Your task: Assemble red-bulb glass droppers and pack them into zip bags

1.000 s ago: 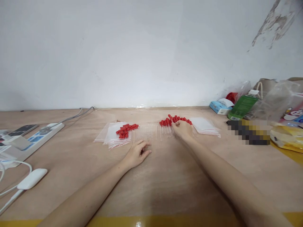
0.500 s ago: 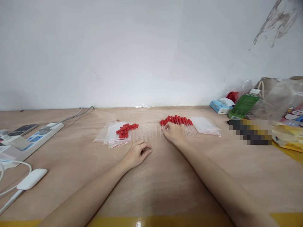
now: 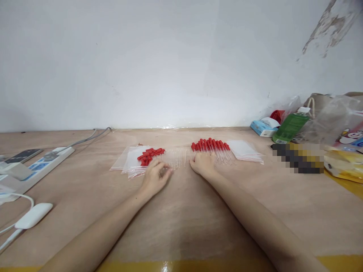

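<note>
My left hand [image 3: 155, 176] is over the near edge of the red rubber bulbs [image 3: 150, 154] and the left end of the thin clear tubes [image 3: 177, 158]. Its fingers are bent, with a gap between thumb and fingertips, and nothing shows in them. The loose bulbs lie heaped on clear zip bags [image 3: 121, 160]. My right hand [image 3: 203, 163] rests curled at the near ends of a row of red-topped droppers [image 3: 210, 144], covering some of their tubes. Its fingers look closed, but whatever they may hold is hidden.
More zip bags [image 3: 245, 150] lie right of the droppers. A power strip [image 3: 51, 162], a phone [image 3: 25, 155] and a white adapter [image 3: 34, 216] are at left. At right stand a tissue pack [image 3: 263, 128], a green bottle [image 3: 292, 126] and a yellow packet [image 3: 342, 163].
My right hand has drawn back toward me from the red tops to the droppers' lower ends. My left hand has moved left and away from me, up to the red bulbs.
</note>
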Available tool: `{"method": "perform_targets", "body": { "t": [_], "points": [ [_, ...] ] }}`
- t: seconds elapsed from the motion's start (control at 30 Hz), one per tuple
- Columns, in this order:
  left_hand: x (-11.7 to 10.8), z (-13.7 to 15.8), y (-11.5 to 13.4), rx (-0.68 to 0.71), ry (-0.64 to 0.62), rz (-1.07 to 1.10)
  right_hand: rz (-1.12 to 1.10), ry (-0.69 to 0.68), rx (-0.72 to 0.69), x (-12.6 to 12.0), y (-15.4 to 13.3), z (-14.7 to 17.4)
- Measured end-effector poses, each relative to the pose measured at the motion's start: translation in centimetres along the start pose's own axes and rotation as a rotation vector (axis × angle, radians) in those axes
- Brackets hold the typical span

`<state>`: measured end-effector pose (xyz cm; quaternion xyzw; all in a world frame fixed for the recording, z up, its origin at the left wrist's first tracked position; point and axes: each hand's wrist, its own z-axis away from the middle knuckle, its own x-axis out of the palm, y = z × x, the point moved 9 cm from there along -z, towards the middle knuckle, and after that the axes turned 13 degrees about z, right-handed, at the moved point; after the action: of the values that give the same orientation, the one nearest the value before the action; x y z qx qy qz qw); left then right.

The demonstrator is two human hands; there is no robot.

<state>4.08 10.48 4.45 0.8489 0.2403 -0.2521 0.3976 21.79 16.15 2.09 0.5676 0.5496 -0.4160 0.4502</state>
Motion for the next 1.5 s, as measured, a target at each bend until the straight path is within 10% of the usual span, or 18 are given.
{"method": "perform_targets", "body": {
  "t": [0.17, 0.47, 0.83, 1.0, 1.23, 1.5],
  "points": [
    [-4.2, -4.3, -5.0, -0.130, 0.066, -0.287, 0.006, -0.016, -0.009, 0.3, -0.7, 0.0],
    [0.9, -8.8, -8.0, 0.012, -0.415, -0.354, -0.032, 0.055, 0.041, 0.1, 0.0, 0.9],
    [-1.8, -9.4, -7.9, -0.044, -0.256, -0.205, -0.162, 0.205, 0.009, -1.0, 0.3, 1.3],
    [-3.7, -6.2, -6.0, -0.227, 0.129, 0.444, -0.449, 0.313, -0.159, -1.4, 0.8, 2.5],
    [3.6, 1.2, -1.6, -0.376, -0.158, 0.703, -0.475, 0.390, -0.429, -2.5, 0.9, 7.1],
    [4.7, 2.4, -0.9, -0.315, -0.214, 0.758, -0.471, 0.355, -0.465, -2.6, 0.1, 8.3]
  ]
}}
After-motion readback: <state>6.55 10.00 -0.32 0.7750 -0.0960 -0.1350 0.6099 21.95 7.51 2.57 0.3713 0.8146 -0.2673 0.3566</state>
